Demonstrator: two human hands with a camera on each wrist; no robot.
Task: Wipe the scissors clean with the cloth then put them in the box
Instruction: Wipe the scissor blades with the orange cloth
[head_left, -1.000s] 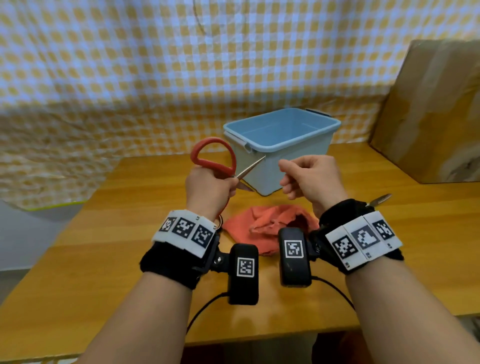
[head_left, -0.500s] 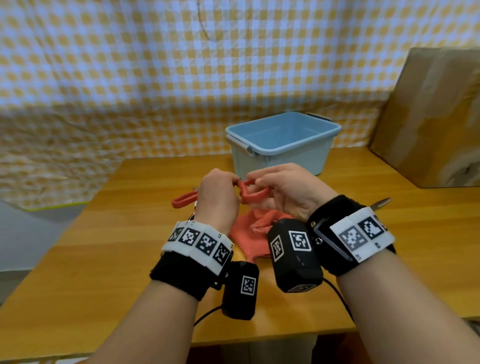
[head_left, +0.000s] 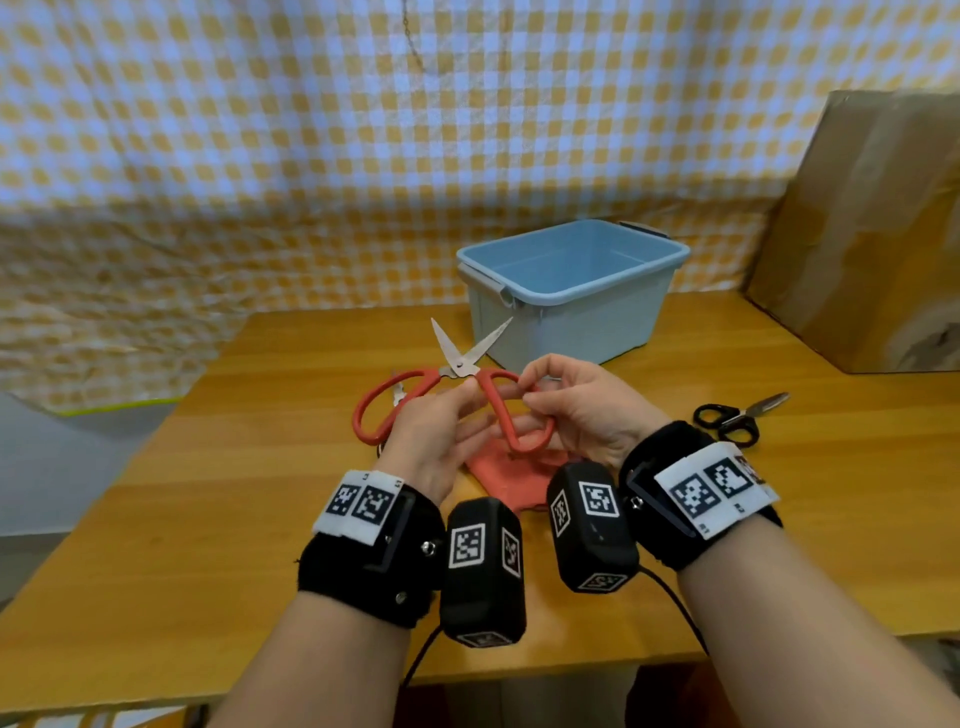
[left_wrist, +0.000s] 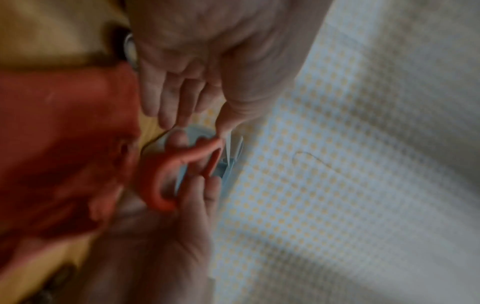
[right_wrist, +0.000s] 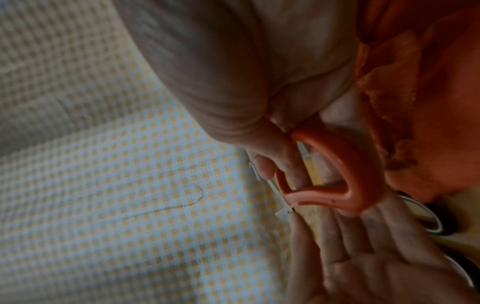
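The red-handled scissors (head_left: 460, 366) are held above the table with their blades spread apart, tips toward the blue box (head_left: 582, 327). My right hand (head_left: 582, 410) pinches the right handle loop (right_wrist: 350, 164) between thumb and forefinger. My left hand (head_left: 441, 431) lies beside it with straight fingers under the same handle and near the pivot, touching it; the left loop hangs free. The crumpled red cloth (head_left: 498, 483) lies on the table below both hands, touched by neither. The wrist views are blurred.
Black-handled scissors (head_left: 727, 423) lie on the wooden table (head_left: 208, 519) to the right of my hands. A brown cardboard sheet (head_left: 872, 234) leans at the back right. Yellow checked fabric (head_left: 311, 156) hangs behind the table.
The left hand gripped the raised scissors alone. They came down over the cloth, the right hand took a handle loop, the blades spread open, and the left fingers straightened.
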